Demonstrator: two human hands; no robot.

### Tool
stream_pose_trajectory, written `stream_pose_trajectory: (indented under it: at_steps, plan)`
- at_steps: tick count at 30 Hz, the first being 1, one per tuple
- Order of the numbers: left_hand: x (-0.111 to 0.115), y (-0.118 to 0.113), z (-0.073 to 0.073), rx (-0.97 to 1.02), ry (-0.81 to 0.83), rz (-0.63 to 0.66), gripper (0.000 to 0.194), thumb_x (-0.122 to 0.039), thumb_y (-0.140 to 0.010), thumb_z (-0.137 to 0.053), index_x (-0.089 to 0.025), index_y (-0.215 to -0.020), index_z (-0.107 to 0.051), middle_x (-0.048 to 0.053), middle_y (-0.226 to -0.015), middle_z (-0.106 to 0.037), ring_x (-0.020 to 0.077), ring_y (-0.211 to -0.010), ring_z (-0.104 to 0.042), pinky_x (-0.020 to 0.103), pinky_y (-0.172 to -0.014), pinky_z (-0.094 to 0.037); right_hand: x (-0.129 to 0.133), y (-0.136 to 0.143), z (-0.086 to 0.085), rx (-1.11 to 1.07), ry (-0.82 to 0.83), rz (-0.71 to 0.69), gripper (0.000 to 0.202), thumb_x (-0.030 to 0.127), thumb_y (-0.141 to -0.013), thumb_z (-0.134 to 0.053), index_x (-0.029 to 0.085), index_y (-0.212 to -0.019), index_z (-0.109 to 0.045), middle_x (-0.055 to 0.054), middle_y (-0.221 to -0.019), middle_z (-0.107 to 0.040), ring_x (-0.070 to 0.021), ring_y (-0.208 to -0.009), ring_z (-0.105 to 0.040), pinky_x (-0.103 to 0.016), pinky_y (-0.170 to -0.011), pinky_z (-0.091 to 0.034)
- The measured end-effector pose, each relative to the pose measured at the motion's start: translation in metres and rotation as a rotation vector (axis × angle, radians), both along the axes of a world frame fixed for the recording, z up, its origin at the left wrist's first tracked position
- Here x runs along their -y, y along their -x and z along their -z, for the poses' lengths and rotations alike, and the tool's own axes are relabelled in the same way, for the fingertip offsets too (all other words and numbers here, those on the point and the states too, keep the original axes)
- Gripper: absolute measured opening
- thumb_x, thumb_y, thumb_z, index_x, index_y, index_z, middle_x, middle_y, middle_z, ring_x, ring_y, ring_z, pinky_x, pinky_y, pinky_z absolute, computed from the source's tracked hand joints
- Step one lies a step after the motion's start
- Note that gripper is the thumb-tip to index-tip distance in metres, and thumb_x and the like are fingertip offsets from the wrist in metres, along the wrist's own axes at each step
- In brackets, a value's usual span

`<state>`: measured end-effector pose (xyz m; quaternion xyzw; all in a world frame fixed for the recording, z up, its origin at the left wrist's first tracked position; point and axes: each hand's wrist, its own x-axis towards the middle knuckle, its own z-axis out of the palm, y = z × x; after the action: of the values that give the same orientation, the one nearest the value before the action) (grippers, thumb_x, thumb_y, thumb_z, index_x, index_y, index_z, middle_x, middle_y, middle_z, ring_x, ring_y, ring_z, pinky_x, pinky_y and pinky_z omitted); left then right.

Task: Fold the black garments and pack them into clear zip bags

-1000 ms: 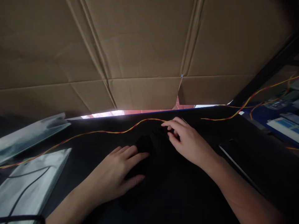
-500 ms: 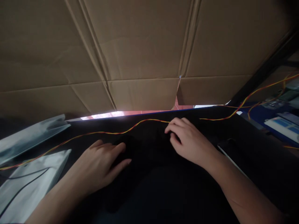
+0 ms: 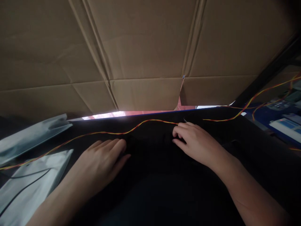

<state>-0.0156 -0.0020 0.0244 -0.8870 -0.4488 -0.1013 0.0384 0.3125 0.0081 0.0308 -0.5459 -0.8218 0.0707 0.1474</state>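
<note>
My left hand (image 3: pixel 105 157) is at the left of the dark surface, its fingers curled inward and the thumb close to them; whatever dark thing lies between them cannot be made out. My right hand (image 3: pixel 192 138) has its fingers bent together on dark material just below the twisted red and yellow wire (image 3: pixel 113 134). Both hands seem to grip something black that blends into the dark surface (image 3: pixel 150 185). The wire runs behind both hands, and my right hand hides a short part of it.
A large cardboard sheet (image 3: pixel 145 47) stands behind the surface. At the left lie a clear plastic bag (image 3: pixel 35 135) and a white packet (image 3: pixel 35 182) crossed by a thin black cable (image 3: pixel 25 187). A blue and white box (image 3: pixel 288 127) sits at the right.
My right hand has shifted slightly right and its fingers have drawn closer together. My left hand's thumb has moved in nearer to its fingers. The view has turned a little.
</note>
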Motion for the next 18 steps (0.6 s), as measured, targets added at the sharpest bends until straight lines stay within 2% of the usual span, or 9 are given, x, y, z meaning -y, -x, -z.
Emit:
stream_pose_trajectory:
  at_steps: [2, 4, 8, 11, 13, 15, 17, 18]
  plan:
    - [0.005, -0.008, -0.005, 0.049, 0.121, 0.078, 0.028, -0.038, -0.107, -0.048, -0.025, -0.083, -0.057, 0.002, -0.076, -0.067, 0.0233, -0.065, -0.065, 0.035, -0.061, -0.042, 0.003, 0.004, -0.002, -0.055, 0.051, -0.097, 0.016, 0.013, -0.094, -0.068, 0.024, -0.083, -0.062, 0.001, -0.091, -0.069, -0.0201, -0.088, -0.064, -0.039, -0.084, -0.048]
    - [0.010, -0.014, -0.008, 0.059, 0.296, 0.128, 0.025, -0.038, -0.104, -0.059, -0.025, -0.083, -0.057, 0.000, -0.080, -0.067, 0.0205, -0.069, -0.065, 0.032, -0.060, -0.041, 0.007, 0.007, -0.005, -0.101, 0.166, -0.145, 0.015, 0.018, -0.094, -0.073, 0.025, -0.083, -0.065, 0.002, -0.088, -0.069, -0.0173, -0.082, -0.063, -0.035, -0.074, -0.046]
    - [0.014, -0.015, -0.009, 0.015, 0.558, 0.082, 0.036, -0.047, -0.083, -0.089, -0.025, -0.088, -0.061, -0.001, -0.094, -0.070, 0.0215, -0.081, -0.067, 0.030, -0.065, -0.045, 0.011, 0.007, -0.006, -0.147, 0.317, -0.138, 0.015, 0.032, -0.090, -0.084, 0.026, -0.081, -0.072, 0.004, -0.083, -0.071, -0.0158, -0.074, -0.064, -0.032, -0.063, -0.042]
    - [0.015, -0.010, -0.008, 0.008, 0.645, 0.046, 0.051, -0.061, -0.071, -0.096, -0.026, -0.093, -0.065, 0.000, -0.102, -0.070, 0.0243, -0.090, -0.068, 0.032, -0.072, -0.049, 0.008, 0.003, -0.005, -0.102, 0.325, -0.107, 0.020, 0.033, -0.095, -0.079, 0.025, -0.077, -0.074, 0.003, -0.079, -0.073, -0.0162, -0.073, -0.065, -0.032, -0.064, -0.042]
    - [0.016, -0.007, -0.007, 0.008, 0.688, 0.036, 0.059, -0.073, -0.069, -0.092, -0.025, -0.090, -0.065, 0.001, -0.103, -0.070, 0.0252, -0.091, -0.068, 0.033, -0.073, -0.051, 0.005, 0.001, -0.006, -0.047, 0.308, -0.091, 0.026, 0.033, -0.099, -0.075, 0.024, -0.075, -0.074, 0.002, -0.079, -0.075, -0.0171, -0.075, -0.067, -0.033, -0.068, -0.043]
    - [0.017, -0.004, -0.007, 0.029, 0.690, 0.049, 0.055, -0.079, -0.085, -0.075, -0.025, -0.087, -0.065, 0.002, -0.102, -0.071, 0.0247, -0.090, -0.069, 0.035, -0.076, -0.051, 0.005, 0.001, -0.007, 0.001, 0.295, -0.097, 0.026, 0.033, -0.101, -0.074, 0.024, -0.076, -0.076, 0.001, -0.081, -0.077, -0.0181, -0.079, -0.068, -0.034, -0.072, -0.044]
    - [0.017, -0.004, -0.005, 0.070, 0.633, 0.069, 0.051, -0.068, -0.107, -0.047, -0.025, -0.092, -0.069, 0.004, -0.104, -0.073, 0.0244, -0.093, -0.070, 0.037, -0.084, -0.052, 0.007, 0.003, -0.009, 0.019, 0.284, -0.128, 0.020, 0.032, -0.098, -0.078, 0.025, -0.079, -0.078, 0.002, -0.083, -0.077, -0.0193, -0.085, -0.068, -0.036, -0.078, -0.045]
    - [0.017, -0.004, -0.004, 0.083, 0.593, 0.071, 0.051, -0.060, -0.113, -0.036, -0.026, -0.096, -0.070, 0.004, -0.107, -0.075, 0.0244, -0.096, -0.071, 0.038, -0.089, -0.052, 0.009, 0.005, -0.011, 0.011, 0.283, -0.153, 0.017, 0.032, -0.097, -0.080, 0.026, -0.081, -0.079, 0.002, -0.084, -0.077, -0.0199, -0.088, -0.067, -0.036, -0.081, -0.045]
